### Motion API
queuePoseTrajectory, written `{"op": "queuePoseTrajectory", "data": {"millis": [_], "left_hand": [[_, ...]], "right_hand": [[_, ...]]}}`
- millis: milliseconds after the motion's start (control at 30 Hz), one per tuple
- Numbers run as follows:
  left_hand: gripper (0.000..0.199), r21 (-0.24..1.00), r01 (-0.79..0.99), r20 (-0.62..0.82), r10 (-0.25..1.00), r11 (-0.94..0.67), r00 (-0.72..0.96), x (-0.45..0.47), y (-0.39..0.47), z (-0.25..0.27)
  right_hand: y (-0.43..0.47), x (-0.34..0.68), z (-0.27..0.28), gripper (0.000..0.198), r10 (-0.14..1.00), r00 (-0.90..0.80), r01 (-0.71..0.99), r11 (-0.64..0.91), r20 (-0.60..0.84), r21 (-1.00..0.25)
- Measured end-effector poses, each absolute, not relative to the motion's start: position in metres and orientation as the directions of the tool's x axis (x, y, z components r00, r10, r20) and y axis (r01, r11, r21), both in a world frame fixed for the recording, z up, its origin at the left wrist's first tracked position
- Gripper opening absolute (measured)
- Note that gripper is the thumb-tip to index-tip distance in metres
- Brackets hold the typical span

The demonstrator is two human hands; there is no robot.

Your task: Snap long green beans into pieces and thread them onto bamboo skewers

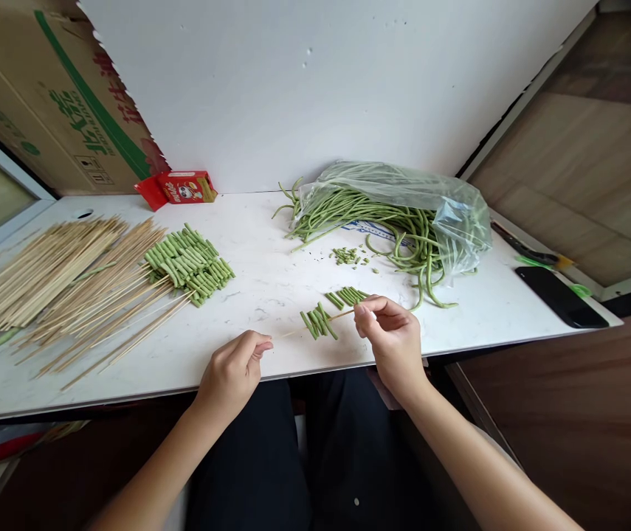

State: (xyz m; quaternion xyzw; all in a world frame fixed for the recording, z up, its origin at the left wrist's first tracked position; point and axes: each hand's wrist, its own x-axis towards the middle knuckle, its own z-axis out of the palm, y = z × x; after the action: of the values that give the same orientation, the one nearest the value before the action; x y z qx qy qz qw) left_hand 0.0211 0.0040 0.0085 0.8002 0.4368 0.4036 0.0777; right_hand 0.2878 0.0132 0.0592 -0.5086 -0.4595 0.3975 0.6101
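Note:
My right hand (390, 335), above the table's front edge, pinches a bamboo skewer (342, 315) between thumb and fingers. Several cut green bean pieces (319, 321) are threaded on it side by side. The skewer's thin end points left, toward my left hand (236, 363). That hand is closed with its fingertips together, close to the thin end; whether it touches the skewer or holds something small, I cannot tell. Just behind the skewer, a short row of cut bean pieces (345, 296) lies on the table, partly hidden by my right fingers.
Finished bean skewers (190, 262) are stacked at left beside a large pile of bare bamboo skewers (43, 276). Long beans (348, 210) spill from a clear plastic bag (398, 181). Bean trimmings (348, 256), a red packet (182, 189), a black phone (561, 295) and a knife (525, 245) lie around.

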Motion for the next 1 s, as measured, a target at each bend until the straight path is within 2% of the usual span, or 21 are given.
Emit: {"op": "queuePoseTrajectory", "data": {"millis": [267,633,800,1000], "left_hand": [[0.022,0.491,0.639,0.554,0.778,-0.592,0.295,0.021,0.004,0.008],[0.024,0.468,0.637,0.576,0.758,-0.612,0.305,0.022,0.004,0.009],[0.023,0.460,0.641,0.565,0.760,-0.614,0.322,0.024,0.002,0.009],[0.023,0.447,0.634,0.584,0.743,-0.631,0.328,0.024,0.001,0.009]], "right_hand": [[0.013,0.284,0.054,0.031,0.939,0.245,-0.023,0.255,0.242,-0.967],[0.006,0.276,0.052,0.030,0.929,0.304,-0.052,0.238,0.211,-0.970],[0.001,0.267,0.045,0.026,0.934,0.218,0.004,0.289,0.283,-0.957],[0.000,0.260,0.038,0.027,0.952,0.185,0.000,0.249,0.245,-0.969]]}}
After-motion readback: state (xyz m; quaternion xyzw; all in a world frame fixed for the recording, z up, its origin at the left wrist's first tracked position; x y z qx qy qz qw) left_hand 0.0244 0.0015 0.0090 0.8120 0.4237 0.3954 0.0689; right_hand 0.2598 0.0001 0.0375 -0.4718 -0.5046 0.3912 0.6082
